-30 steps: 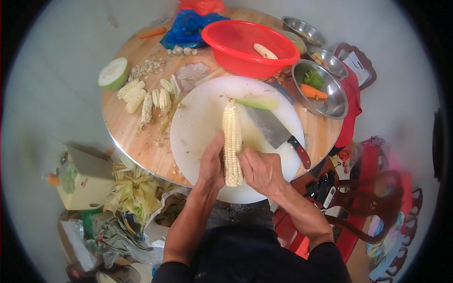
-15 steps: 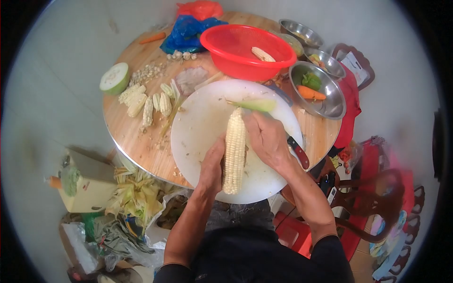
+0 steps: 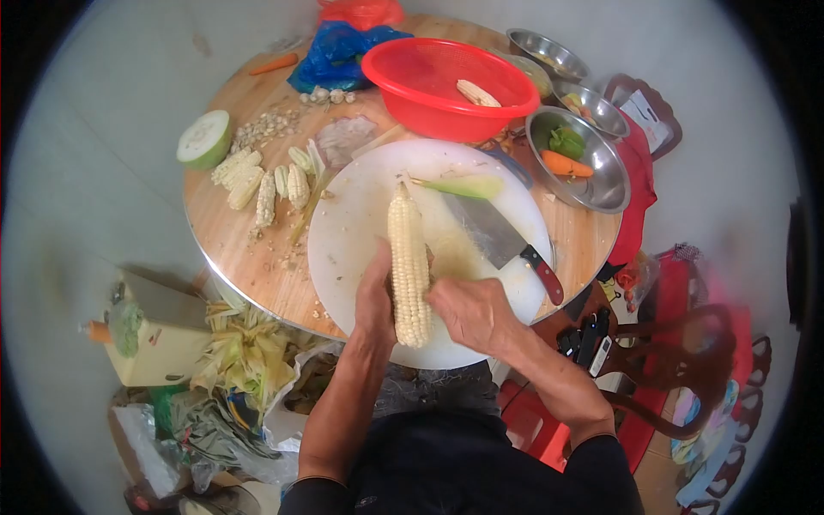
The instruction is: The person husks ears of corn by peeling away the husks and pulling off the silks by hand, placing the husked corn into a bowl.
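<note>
A husked ear of corn stands tip-up over the round white cutting board. My left hand is wrapped around its left side, with some fingers hidden behind it. Against the lower right side of the cob, my right hand has its fingers curled and pressed together. Whatever those fingertips pinch, if anything, is too small to see. A cleaver with a dark red handle lies on the right of the board. Above its blade rests a green corn husk leaf.
A red plastic basket holding a piece of corn stands behind the board. Steel bowls are at the right, one with a carrot. Left lie several corn pieces, garlic and a cut melon. Stripped husks are piled below.
My right hand has moved down from near the corn's tip to its lower right side, uncovering the cleaver blade. The corn has shifted slightly left, still in my left hand.
</note>
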`<control>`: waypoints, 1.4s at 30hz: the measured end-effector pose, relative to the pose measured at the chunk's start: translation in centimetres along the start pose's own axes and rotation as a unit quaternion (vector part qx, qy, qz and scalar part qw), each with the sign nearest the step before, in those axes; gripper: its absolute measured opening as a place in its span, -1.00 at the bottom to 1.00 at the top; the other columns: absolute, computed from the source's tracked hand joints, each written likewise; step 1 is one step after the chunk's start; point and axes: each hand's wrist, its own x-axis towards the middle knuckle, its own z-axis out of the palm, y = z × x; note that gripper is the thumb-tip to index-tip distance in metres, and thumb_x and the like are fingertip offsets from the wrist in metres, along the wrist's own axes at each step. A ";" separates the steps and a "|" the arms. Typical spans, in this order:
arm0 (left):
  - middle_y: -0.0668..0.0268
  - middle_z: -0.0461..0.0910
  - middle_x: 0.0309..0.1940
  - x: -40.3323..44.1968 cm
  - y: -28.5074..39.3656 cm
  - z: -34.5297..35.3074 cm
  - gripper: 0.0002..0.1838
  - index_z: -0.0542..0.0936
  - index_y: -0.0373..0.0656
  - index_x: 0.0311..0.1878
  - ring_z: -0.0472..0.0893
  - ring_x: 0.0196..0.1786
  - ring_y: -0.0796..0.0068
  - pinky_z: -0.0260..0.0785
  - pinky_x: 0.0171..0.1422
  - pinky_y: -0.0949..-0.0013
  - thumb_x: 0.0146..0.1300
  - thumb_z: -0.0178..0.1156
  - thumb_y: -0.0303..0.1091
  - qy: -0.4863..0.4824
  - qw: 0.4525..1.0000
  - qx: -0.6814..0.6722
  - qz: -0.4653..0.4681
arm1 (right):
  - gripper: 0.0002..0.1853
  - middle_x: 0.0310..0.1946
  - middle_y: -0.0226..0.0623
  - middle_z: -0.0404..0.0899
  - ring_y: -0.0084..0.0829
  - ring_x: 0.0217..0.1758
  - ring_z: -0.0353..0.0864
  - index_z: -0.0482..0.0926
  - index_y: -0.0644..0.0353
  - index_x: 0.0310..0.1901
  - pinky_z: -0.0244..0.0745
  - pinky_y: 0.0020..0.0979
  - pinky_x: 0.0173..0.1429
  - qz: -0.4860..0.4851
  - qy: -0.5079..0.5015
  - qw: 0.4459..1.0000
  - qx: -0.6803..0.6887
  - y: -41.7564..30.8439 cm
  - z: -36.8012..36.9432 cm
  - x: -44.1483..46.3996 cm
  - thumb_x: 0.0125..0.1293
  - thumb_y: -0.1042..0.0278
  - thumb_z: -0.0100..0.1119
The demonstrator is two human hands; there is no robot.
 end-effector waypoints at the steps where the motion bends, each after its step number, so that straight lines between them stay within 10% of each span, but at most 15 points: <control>1: 0.20 0.64 -0.14 0.4 -0.2 -1.0 -0.32 0.52 -0.27 0.22 0.60 -0.22 0.43 0.49 -0.10 0.36 0.59 -0.20 0.22 -0.035 0.999 -0.012 -0.005 | -0.81 -0.47 -0.09 0.60 0.03 -0.36 0.65 0.49 0.13 -0.31 0.52 0.00 -0.28 -0.031 -0.023 0.999 0.018 0.0 0.1 -0.7 0.42 0.25 0.18; 6: 0.18 0.63 -0.11 0.6 0.5 -1.8 -0.30 0.42 -0.28 0.37 0.58 -0.23 0.44 0.50 -0.08 0.35 0.62 -0.28 0.20 -0.073 0.996 -0.040 0.023 | -0.83 -0.41 -0.09 0.61 0.04 -0.32 0.65 0.51 0.16 -0.32 0.51 0.01 -0.29 -0.031 -0.120 0.992 0.011 2.2 0.3 -2.6 0.42 0.29 0.17; 11: 0.16 0.63 -0.08 0.5 2.0 -2.4 -0.28 0.38 -0.27 0.41 0.57 -0.24 0.46 0.50 -0.07 0.34 0.62 -0.28 0.22 -0.081 0.996 -0.046 0.012 | -0.74 -0.38 -0.06 0.62 -0.13 -0.43 0.67 0.52 0.24 -0.17 0.54 -0.20 -0.31 0.138 0.029 0.988 0.063 3.4 -1.0 -0.5 0.34 0.25 0.36; 18: 0.17 0.62 -0.11 -0.5 5.4 -3.7 -0.33 0.48 -0.27 0.34 0.58 -0.22 0.43 0.47 -0.15 0.39 0.48 0.03 0.16 0.061 0.975 0.192 0.098 | -0.39 0.24 0.00 0.40 0.01 0.07 0.65 0.51 0.17 0.28 0.60 -0.03 0.03 0.101 -0.037 0.980 -0.167 4.4 -0.3 1.3 0.24 0.14 0.41; 25: 0.28 0.59 -0.35 -4.2 9.4 -6.1 -0.30 0.52 -0.32 0.25 0.56 -0.32 0.46 0.41 -0.26 0.38 0.45 0.08 0.20 0.208 0.954 0.137 0.168 | -0.70 0.04 0.07 0.49 0.10 0.09 0.61 0.58 0.30 0.03 0.59 0.00 0.05 0.151 -0.137 0.971 -0.127 6.1 2.7 2.6 0.26 0.49 0.16; 29: 0.26 0.60 -0.35 -6.5 13.2 -5.9 -0.40 0.50 -0.30 0.27 0.55 -0.32 0.50 0.42 -0.32 0.41 0.53 -0.02 0.09 0.149 0.946 0.118 0.264 | -0.81 -0.13 0.00 0.55 0.06 -0.04 0.58 0.60 0.27 -0.11 0.54 -0.03 0.04 -0.157 0.003 0.987 -0.011 2.8 11.0 3.2 0.24 0.53 0.13; 33: 0.22 0.58 -0.34 -7.4 15.8 -5.3 -0.36 0.43 -0.35 0.34 0.54 -0.37 0.50 0.41 -0.36 0.47 0.58 -0.08 0.09 0.106 0.943 0.086 0.303 | -0.64 0.01 0.09 0.57 0.12 0.10 0.56 0.55 0.33 0.12 0.51 -0.01 0.12 -0.138 -0.149 0.937 0.285 -8.5 17.4 8.1 0.28 0.52 0.13; 37: 0.15 0.60 -0.30 -8.7 17.7 -7.5 -0.36 0.37 -0.39 0.37 0.58 -0.49 0.45 0.50 -0.48 0.49 0.60 -0.08 0.07 0.080 0.934 0.071 0.341 | -0.56 0.00 0.13 0.59 0.14 0.10 0.59 0.51 0.29 0.22 0.50 0.01 0.15 -0.191 -0.095 0.931 0.296 -11.6 19.4 9.8 0.30 0.46 0.16; 42: 0.10 0.61 -0.28 -9.5 17.9 -9.5 -0.36 0.35 -0.39 0.36 0.60 -0.52 0.45 0.55 -0.50 0.47 0.61 -0.13 0.08 0.122 0.932 0.112 0.324 | -0.60 -0.12 0.15 0.66 0.06 0.06 0.67 0.54 0.37 0.13 0.55 -0.06 0.12 -0.020 -0.104 0.974 0.200 -9.9 11.5 12.2 0.36 0.29 0.20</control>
